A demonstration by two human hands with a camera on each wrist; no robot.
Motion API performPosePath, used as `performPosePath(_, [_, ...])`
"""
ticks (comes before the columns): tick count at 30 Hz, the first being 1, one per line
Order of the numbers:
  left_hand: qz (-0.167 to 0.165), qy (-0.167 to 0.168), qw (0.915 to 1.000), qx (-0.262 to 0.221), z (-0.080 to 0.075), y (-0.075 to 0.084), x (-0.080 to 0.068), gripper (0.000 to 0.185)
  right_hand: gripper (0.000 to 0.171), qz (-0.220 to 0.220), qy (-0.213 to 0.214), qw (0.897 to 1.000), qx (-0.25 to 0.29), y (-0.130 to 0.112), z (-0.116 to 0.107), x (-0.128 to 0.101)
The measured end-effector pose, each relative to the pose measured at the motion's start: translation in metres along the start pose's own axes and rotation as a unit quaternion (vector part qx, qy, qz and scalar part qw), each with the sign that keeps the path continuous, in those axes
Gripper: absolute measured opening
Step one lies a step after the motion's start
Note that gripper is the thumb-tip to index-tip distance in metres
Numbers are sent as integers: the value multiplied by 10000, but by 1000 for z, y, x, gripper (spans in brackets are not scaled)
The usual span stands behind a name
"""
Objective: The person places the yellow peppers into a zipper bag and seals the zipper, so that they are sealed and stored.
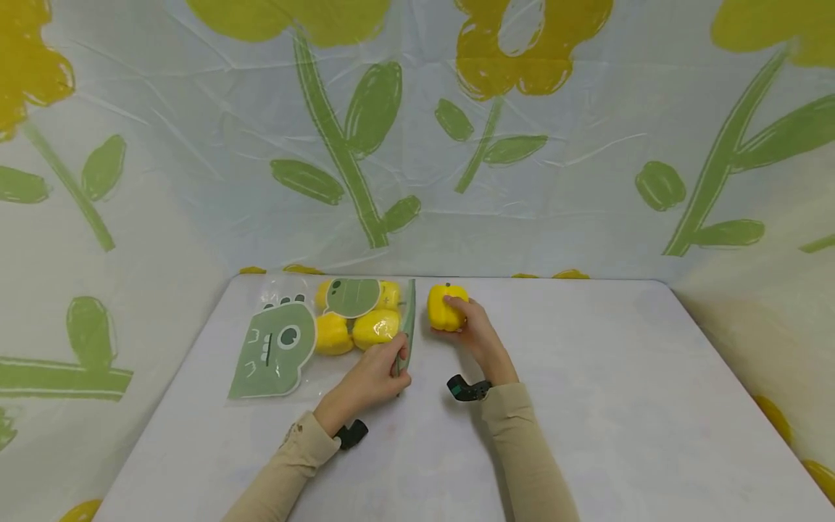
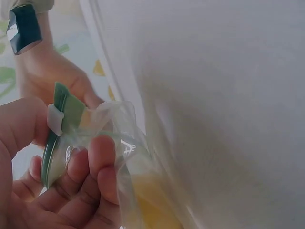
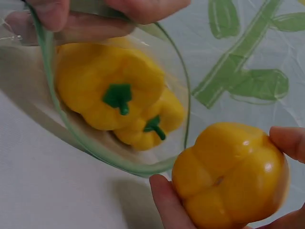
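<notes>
Head view: right hand (image 1: 471, 326) grips a pepper (image 1: 446, 306) at centre, on the surface (image 1: 587, 406). Left hand (image 1: 372, 377) pinches the green rim of a clear bag (image 1: 326, 326), left of centre; its peppers partly masked by dinosaur prints. No legible writing.

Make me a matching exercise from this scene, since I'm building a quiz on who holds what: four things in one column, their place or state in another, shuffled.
Things:
1. loose yellow pepper
2. zip bag
3. peppers in the bag
4. left hand

States:
A. pinches the green zipper edge, holding the mouth open
B. gripped by the right hand, just outside the bag's mouth
C. lies on the table, printed with green dinosaur heads
D. seen through the open mouth, green stems facing out

Pairs: 1-B, 2-C, 3-D, 4-A
</notes>
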State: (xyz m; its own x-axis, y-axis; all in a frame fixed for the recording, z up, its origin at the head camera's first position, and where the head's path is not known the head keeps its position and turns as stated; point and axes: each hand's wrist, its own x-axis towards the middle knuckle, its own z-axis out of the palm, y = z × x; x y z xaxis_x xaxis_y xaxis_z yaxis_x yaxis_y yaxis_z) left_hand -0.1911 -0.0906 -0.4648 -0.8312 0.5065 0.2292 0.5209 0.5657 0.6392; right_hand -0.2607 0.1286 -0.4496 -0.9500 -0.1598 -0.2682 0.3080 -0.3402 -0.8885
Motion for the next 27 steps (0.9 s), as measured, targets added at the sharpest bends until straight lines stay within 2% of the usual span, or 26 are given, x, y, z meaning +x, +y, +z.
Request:
performPosePath(4, [8,54,9999,-90,-1,0,0,32,58,178,-61,9993,-310,13,9,2])
performPosePath(10, [107,401,9989,-235,-4,1,-2,32,66,29,179,9937,-1110,23,22,-1])
performPosePath(15, [226,559,9976,-345,-6,0,-2,31,64,17,174,9934,-1130,25,28,-1])
performPosePath(20, [322,506,9976,-335,-7,0,-2,30,57,137,35,9947,-1014,27,30,-1])
performPosePath(27, [402,518,9974,-304,-8,-1,-2,30,42,-112,-291,9967,-747,30,33,1])
